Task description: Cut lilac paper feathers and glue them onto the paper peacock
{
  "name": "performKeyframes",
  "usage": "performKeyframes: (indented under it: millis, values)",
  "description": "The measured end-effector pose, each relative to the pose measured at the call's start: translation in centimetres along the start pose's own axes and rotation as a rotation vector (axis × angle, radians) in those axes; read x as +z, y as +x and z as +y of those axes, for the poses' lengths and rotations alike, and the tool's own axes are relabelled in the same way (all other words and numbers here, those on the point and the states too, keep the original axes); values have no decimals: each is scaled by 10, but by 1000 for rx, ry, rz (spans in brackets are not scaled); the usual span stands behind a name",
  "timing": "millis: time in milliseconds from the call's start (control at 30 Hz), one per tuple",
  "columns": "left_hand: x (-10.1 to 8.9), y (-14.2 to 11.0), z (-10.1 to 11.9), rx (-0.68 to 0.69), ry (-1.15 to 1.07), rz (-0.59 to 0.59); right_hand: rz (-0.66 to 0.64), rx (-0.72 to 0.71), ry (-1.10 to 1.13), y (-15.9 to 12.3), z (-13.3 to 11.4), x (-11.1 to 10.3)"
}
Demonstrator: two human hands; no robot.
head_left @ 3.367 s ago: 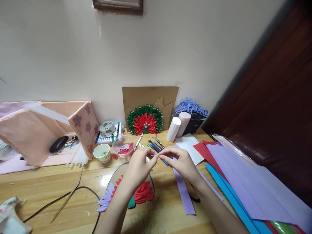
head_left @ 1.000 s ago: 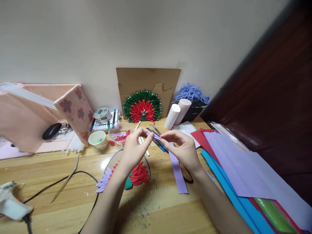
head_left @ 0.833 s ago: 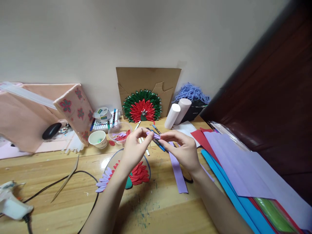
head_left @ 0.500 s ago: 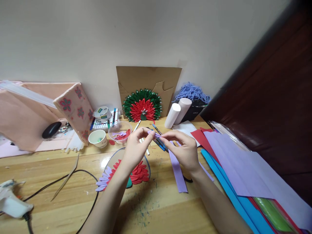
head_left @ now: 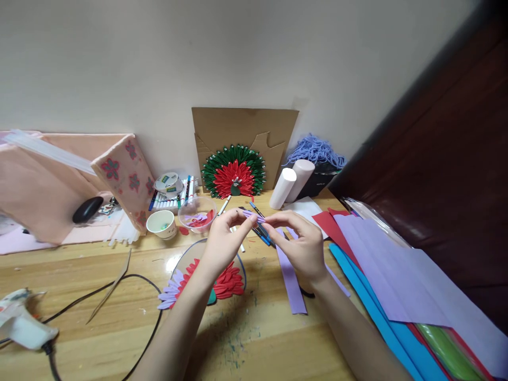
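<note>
Between my two hands is a small purple foam petal (head_left: 254, 215), pinched at one end by my left hand (head_left: 227, 237) and at the other by my right hand (head_left: 302, 244). Its exact shape is partly covered by the fingers. Below my left forearm lies a round clear disc (head_left: 189, 248) with a dark rim, bearing red petals (head_left: 229, 280), purple petals (head_left: 170, 292) along its left edge and a green piece (head_left: 212, 297). My left arm hides part of it. A purple strip (head_left: 291, 280) rests on the table under my right hand.
Left are a glue gun (head_left: 27, 323) with its black cord, tweezers (head_left: 113, 288), a paper cup (head_left: 162, 225) and a clear bowl (head_left: 198, 214) of cut pieces. Behind stands a red-green peacock craft (head_left: 254, 164) against cardboard (head_left: 242, 120). Coloured sheets (head_left: 381, 275) lie right, near white rolls (head_left: 283, 188).
Both hands still hold the purple piece in nearly the same place, and a little more of it shows between the fingers. The whole view has shifted slightly.
</note>
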State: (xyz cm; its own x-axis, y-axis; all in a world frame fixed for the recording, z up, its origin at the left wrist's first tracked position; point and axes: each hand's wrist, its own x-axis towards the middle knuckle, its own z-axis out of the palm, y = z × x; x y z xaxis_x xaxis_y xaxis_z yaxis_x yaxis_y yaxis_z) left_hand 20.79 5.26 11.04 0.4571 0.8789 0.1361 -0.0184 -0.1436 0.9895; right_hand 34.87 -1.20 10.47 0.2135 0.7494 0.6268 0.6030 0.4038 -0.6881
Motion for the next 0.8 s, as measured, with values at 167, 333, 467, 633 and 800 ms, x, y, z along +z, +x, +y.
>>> performKeyframes:
  millis: [167, 333, 467, 633, 800]
  values:
    - [0, 0, -1, 8, 37, 10, -29, 115, 68, -1, 4, 1]
    - [0, -1, -1, 0, 56, 9, -47, 138, 65, -1, 7, 1]
    - [0, -1, -1, 6, 52, 10, -33, 123, 51, -1, 4, 2]
    - [0, 0, 1, 39, 40, 20, -10, 98, 28, -2, 2, 3]
    - [-3, 1, 4, 51, 49, 41, -14, 67, 19, -3, 2, 4]
